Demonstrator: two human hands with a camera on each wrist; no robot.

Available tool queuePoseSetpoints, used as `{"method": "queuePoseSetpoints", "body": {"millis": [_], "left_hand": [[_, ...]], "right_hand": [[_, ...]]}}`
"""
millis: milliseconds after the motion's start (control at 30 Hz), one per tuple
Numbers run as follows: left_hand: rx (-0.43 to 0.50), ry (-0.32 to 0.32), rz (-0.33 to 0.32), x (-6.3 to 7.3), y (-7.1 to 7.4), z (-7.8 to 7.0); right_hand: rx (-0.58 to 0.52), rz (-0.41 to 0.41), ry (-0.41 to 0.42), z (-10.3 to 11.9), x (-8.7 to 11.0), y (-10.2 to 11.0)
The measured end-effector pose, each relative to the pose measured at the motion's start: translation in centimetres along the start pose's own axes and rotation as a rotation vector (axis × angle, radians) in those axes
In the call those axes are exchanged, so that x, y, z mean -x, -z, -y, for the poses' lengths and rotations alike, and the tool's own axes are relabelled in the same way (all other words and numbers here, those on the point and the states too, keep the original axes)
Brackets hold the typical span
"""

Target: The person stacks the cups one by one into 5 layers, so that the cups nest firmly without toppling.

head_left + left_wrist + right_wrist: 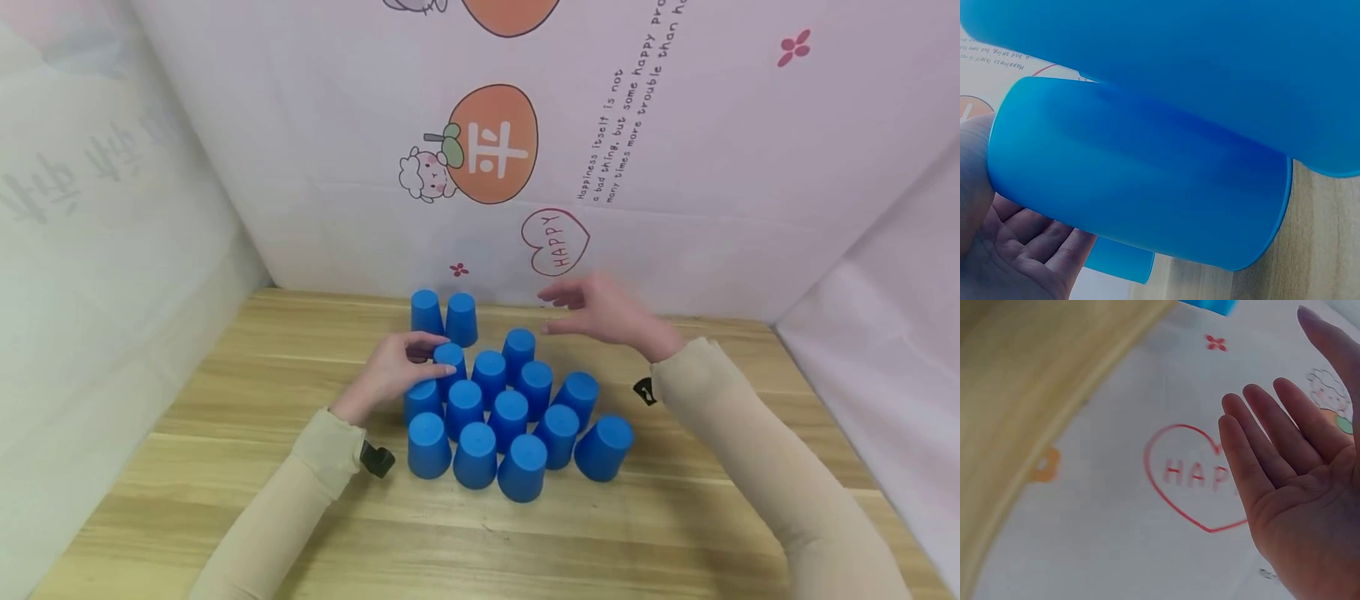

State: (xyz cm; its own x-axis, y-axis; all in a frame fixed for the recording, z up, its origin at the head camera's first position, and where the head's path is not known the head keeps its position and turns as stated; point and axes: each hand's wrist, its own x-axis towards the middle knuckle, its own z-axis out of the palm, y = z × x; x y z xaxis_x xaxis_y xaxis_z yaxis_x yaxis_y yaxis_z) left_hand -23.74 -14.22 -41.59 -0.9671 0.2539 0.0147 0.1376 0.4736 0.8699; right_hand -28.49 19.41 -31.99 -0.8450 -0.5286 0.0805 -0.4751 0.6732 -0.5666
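Several blue plastic cups stand upside down in a cluster on the wooden table. My left hand (396, 367) holds one blue cup (450, 357) at the left of the cluster, thumb on its near side and fingers on its far side. In the left wrist view, this cup (1135, 175) lies between the thumb and the fingers, and another cup partly covers it. My right hand (600, 310) is raised behind the cluster, apart from the nearest cup (519, 346). Its palm and extended fingers (1260, 444) show in the right wrist view, holding nothing.
Two cups stand at the back left, one of them (461, 321) beside the other. At the front right, a tilted-looking cup (604, 450) stands at the cluster's edge. A white printed cloth (360, 225) rises behind the wooden table (225, 433), with cloth on both sides.
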Motion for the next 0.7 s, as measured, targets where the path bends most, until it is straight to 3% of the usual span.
{"method": "queuePoseSetpoints", "body": {"millis": [333,700], "left_hand": [[-0.008,0.011,-0.004,0.1,0.0,-0.2],[-0.029,0.001,0.002,0.2,0.1,-0.4]], "right_hand": [[-0.108,0.069,-0.001,-3.1,0.1,-3.9],[-0.200,0.137,-0.028,-2.2,-0.3,-5.5]]}}
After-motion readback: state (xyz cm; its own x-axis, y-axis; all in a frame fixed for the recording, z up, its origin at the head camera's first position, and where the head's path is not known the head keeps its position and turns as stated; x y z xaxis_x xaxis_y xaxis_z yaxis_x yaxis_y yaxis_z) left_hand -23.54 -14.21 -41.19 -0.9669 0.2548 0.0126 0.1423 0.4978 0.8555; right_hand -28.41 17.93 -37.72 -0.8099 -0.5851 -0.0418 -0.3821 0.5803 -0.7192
